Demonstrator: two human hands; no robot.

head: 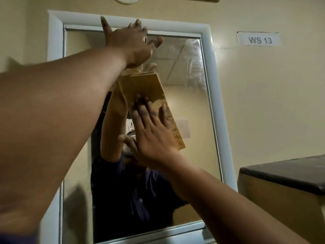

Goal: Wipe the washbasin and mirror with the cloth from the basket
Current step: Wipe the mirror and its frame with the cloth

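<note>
A wall mirror (191,110) in a white frame (208,55) fills the middle of the view. My right hand (153,132) presses a flat, folded tan cloth (144,87) against the glass near its centre, fingers spread over the cloth's lower part. My left hand (130,43) reaches up to the frame's top edge with its fingers apart and holds nothing. Smeary streaks (193,59) show on the glass at the upper right. The mirror reflects my arms and dark top. The washbasin and basket are out of view.
A cabinet with a dark top (290,175) juts in at the right, close to the mirror's lower right corner. A paper label reading WS 13 (260,40) is stuck on the cream wall above it.
</note>
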